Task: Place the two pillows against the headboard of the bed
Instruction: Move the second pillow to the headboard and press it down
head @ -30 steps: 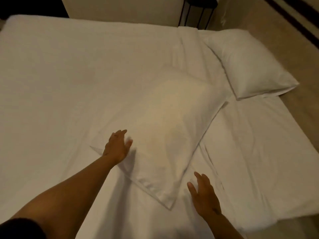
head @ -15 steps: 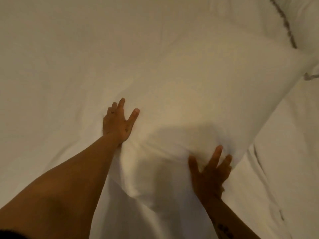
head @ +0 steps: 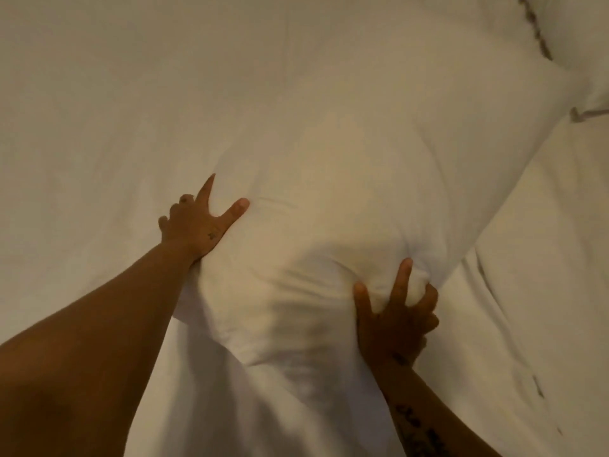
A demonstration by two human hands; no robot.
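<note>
A large white pillow fills the middle of the view, lying diagonally on the white bed sheet. My left hand clamps its left edge, thumb on top and fingers tucked under. On the near right edge my right hand bunches the fabric between its fingers. A corner of the second white pillow shows at the top right, touching the first. The headboard is out of view.
White sheet covers everything around the pillow, with creases along the right side. A dark gap runs between the two pillows at the top right. Neither the bed's edges nor the floor can be seen.
The view has closed in on the near pillow. Both hands went from hovering open beside it to gripping its left and right edges, and the fabric now bunches under the right hand.
</note>
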